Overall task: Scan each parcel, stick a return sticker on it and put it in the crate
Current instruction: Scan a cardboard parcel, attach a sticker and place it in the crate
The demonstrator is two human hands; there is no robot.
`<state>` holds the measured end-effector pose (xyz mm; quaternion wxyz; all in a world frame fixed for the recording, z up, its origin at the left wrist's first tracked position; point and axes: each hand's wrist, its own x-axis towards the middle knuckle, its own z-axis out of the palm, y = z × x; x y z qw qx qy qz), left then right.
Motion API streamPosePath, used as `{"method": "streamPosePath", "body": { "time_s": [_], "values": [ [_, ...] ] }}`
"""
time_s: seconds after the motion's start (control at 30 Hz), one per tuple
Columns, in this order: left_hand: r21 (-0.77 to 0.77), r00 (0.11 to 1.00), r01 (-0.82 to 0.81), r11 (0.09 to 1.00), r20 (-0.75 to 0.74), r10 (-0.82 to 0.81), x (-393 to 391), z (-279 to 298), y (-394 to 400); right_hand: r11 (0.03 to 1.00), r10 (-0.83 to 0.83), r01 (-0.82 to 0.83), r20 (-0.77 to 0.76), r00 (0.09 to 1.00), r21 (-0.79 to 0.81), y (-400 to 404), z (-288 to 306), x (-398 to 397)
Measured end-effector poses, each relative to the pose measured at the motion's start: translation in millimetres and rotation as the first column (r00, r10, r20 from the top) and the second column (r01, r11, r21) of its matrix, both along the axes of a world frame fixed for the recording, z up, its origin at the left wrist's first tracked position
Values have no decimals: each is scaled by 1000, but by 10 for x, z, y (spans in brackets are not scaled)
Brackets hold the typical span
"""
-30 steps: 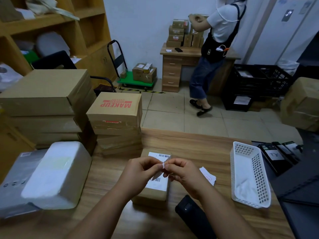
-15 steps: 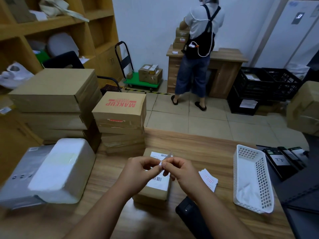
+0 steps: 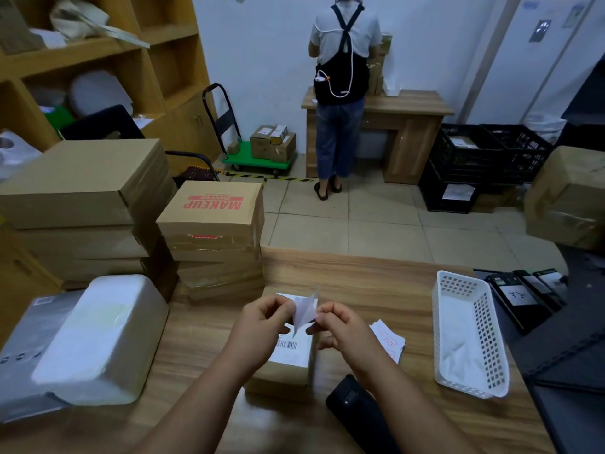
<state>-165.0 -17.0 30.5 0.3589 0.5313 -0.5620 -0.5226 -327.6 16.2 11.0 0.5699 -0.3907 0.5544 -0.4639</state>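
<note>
Sticker paper (image 3: pixel 304 309), white and partly peeled so it stands up in a folded wedge, is pinched from both sides: the left hand (image 3: pixel 265 317) grips its left edge between thumb and curled fingers, and the right hand (image 3: pixel 340 326) pinches its right edge the same way. Both hands hang close together just above one small cardboard parcel (image 3: pixel 284 365), which lies flat on the wooden surface (image 3: pixel 360 283) with a white barcode label (image 3: pixel 289 350) facing up.

Just right of the parcel lies a small loose stack of white stickers with red print (image 3: pixel 388 340). One black handheld scanner (image 3: pixel 352 404) rests on the surface under the right forearm. Further right sits one white perforated plastic basket (image 3: pixel 468 335), with white paper lying inside it.

To the left, one box printed MAKEUP (image 3: pixel 212 217) tops a stack of three brown cartons, and beside that stands a taller stack of wide flat cartons (image 3: pixel 82 204); I count four, though the lowest is partly hidden. In front of these lies one white foam box (image 3: pixel 98 339) on a grey mailer bag (image 3: pixel 29 342).

Across the tiled floor, one other person (image 3: pixel 340 86) stands with their back turned at a wooden desk (image 3: pixel 412 126). One green trolley (image 3: pixel 258 158) carries several small boxes, and black plastic crates (image 3: pixel 474 162) are stacked at the right.
</note>
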Motion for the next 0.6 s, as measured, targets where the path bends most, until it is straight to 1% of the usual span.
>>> {"method": "streamPosePath", "body": {
  "time_s": [0.13,0.2,0.27,0.37,0.5,0.6],
  "values": [
    [18,990,140,990,0,-140,-342,-47,22,997,-80,81,95,992,-7,128,-49,-239],
    [17,977,212,977,-1,-212,-574,-61,51,989,-145,146,84,986,3,221,-69,-425],
    [46,955,294,955,27,-296,-878,-103,85,973,-228,227,18,974,33,367,-120,-687],
    [104,921,378,920,55,-385,-1202,-224,89,950,-301,306,-71,951,69,539,-195,-999],
    [155,851,493,856,117,-511,-1768,-361,178,896,-422,440,-187,887,63,782,-357,-1464],
    [160,821,527,835,157,-548,-2098,-460,230,862,-459,502,-315,830,67,905,-526,-1715]
  ]
}}
